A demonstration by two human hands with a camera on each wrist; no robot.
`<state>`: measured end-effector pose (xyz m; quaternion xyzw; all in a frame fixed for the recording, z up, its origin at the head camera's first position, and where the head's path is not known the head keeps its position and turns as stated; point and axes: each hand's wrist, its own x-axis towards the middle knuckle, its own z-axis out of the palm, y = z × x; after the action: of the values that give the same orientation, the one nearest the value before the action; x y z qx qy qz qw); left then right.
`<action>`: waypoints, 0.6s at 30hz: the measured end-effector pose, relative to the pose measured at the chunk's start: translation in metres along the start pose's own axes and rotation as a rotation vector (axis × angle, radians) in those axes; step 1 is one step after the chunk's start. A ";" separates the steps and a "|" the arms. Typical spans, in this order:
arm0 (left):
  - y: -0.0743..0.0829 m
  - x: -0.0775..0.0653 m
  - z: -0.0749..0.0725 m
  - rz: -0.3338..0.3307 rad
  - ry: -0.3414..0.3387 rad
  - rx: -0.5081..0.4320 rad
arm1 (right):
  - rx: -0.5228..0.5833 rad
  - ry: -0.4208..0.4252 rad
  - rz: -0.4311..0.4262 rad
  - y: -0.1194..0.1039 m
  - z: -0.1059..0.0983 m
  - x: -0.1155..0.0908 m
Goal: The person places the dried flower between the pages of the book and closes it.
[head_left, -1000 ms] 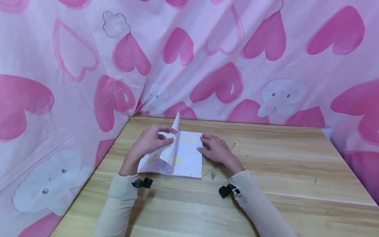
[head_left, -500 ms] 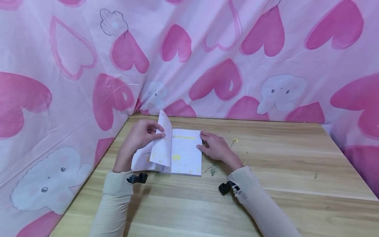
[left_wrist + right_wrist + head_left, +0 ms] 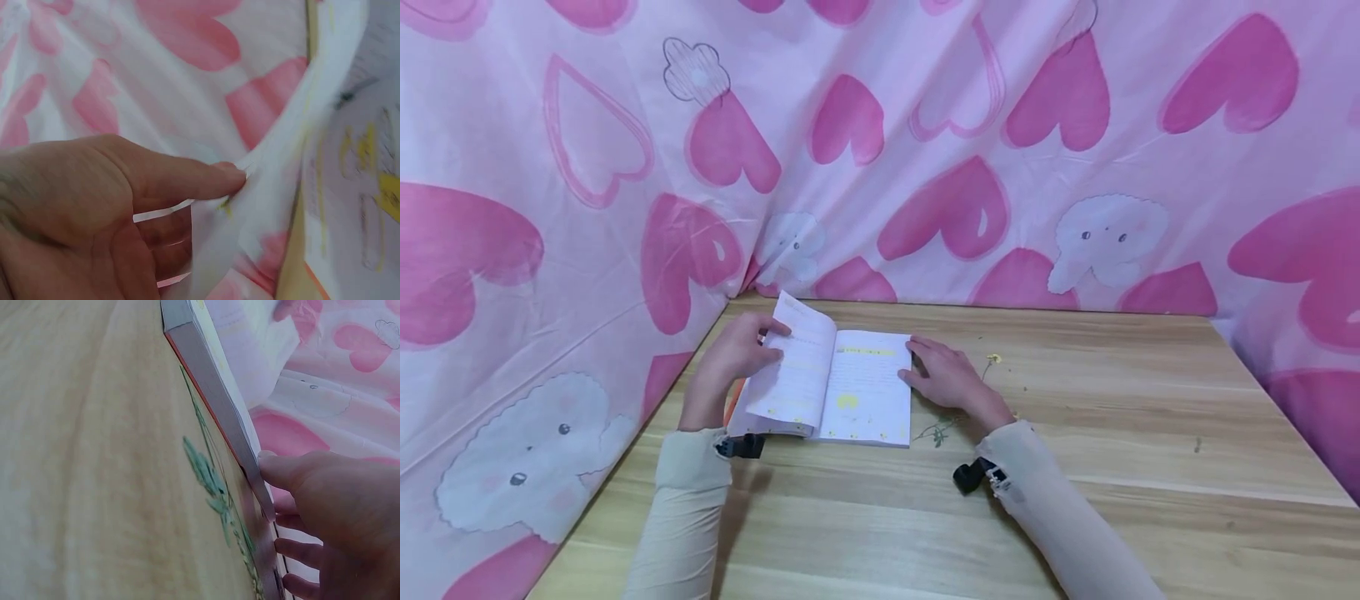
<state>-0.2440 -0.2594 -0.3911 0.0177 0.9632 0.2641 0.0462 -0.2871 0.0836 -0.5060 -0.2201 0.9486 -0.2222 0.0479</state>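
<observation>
An open book point(image 3: 868, 383) with white pages and yellow print lies on the wooden table. My left hand point(image 3: 736, 352) pinches the outer edge of a lifted page point(image 3: 801, 362), which curves up over the left side of the book. In the left wrist view the thumb point(image 3: 212, 180) presses the paper and the other fingers are partly behind it. My right hand point(image 3: 946, 375) rests at the book's right edge with fingers spread. The right wrist view has its thumb point(image 3: 275, 470) on the edge of the thick page block point(image 3: 215, 387).
A printed or drawn-looking plant sprig point(image 3: 209, 478) with green leaves lies on the table point(image 3: 1075, 467) beside the book's right edge, its yellow flower point(image 3: 994, 359) beyond the right hand. Pink heart-patterned cloth point(image 3: 940, 200) walls the table at the back and left.
The left hand has drawn the page leftward, from nearly upright over the spine to leaning over the left side, uncovering the right page. The right hand has stayed at the book's right edge.
</observation>
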 end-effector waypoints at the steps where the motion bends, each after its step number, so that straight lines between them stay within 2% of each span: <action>1: -0.003 0.002 0.001 -0.003 0.004 0.009 | -0.001 -0.002 0.001 0.000 0.000 0.000; 6: -0.023 0.011 0.010 -0.034 0.008 0.044 | 0.000 -0.004 0.005 0.000 -0.001 0.001; 11: -0.043 0.020 0.021 -0.092 -0.030 0.092 | 0.015 -0.015 0.026 -0.001 -0.001 -0.002; 15: -0.052 0.023 0.029 -0.141 -0.055 0.098 | 0.017 -0.011 0.024 -0.001 -0.001 -0.003; 18: -0.055 0.024 0.035 -0.145 -0.060 0.099 | 0.019 -0.007 0.018 -0.002 0.000 -0.003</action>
<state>-0.2648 -0.2879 -0.4509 -0.0421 0.9720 0.2117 0.0932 -0.2834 0.0838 -0.5051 -0.2121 0.9482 -0.2298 0.0552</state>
